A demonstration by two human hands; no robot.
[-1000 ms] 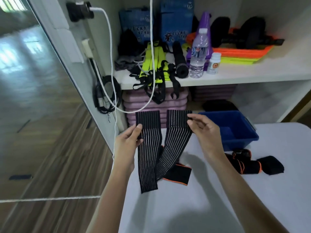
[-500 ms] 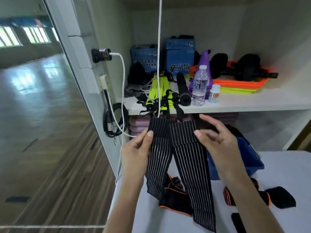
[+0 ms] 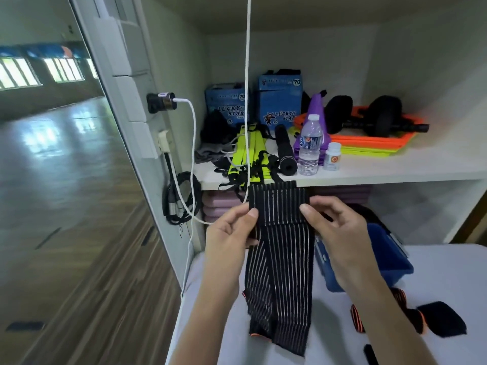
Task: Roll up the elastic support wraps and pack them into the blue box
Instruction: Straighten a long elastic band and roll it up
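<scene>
Head view: one camera, looking forward and down over the white table (image 3: 303, 360)
Left hand (image 3: 229, 239): thumb and fingers pinch the left edge of the striped wrap (image 3: 279, 248); probably to keep it taut
Right hand (image 3: 340, 233): thumb pinches the right edge; both ends seem laid together, likely ready for rolling
Wrap: held up over the near table; its tail hangs down
Blue box (image 3: 387, 262): just right of the wrap, open; handy for packing
Other wraps (image 3: 411, 318): near right on the table, unpacked

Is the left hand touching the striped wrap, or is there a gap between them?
Touching. The head view shows the left hand with its thumb pressed on the striped wrap's left edge, pinching it.
</scene>
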